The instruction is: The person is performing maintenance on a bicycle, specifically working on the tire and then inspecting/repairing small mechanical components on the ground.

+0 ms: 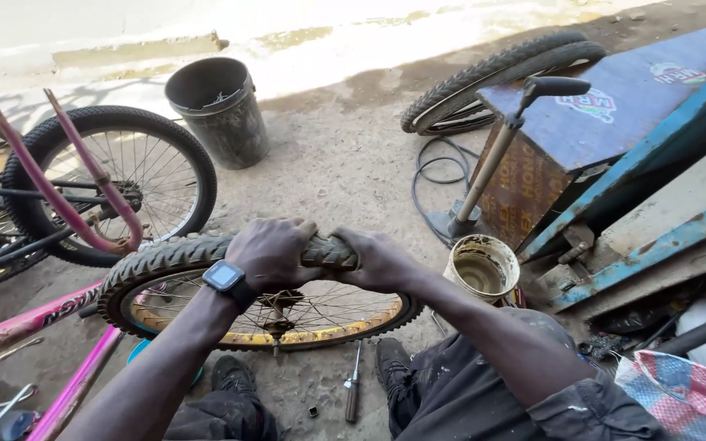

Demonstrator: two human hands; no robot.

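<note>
A bicycle wheel with a knobby black tyre [157,257] and a yellow rim [320,333] lies across my lap area, above the dirt ground. My left hand [270,251], with a square watch on its wrist, is clamped over the top of the tyre. My right hand [376,257] grips the same tyre just to the right, the two hands almost touching. The spokes and hub [275,314] show below my hands. My black shoes rest on the ground under the wheel.
A pink bicycle frame [59,192] with a mounted wheel stands left. A black bucket [218,102] is behind. A floor pump [492,159], a small dirty tin [482,268], a blue wooden box [614,106] and a spare tyre [492,73] are right. A screwdriver [353,388] lies below.
</note>
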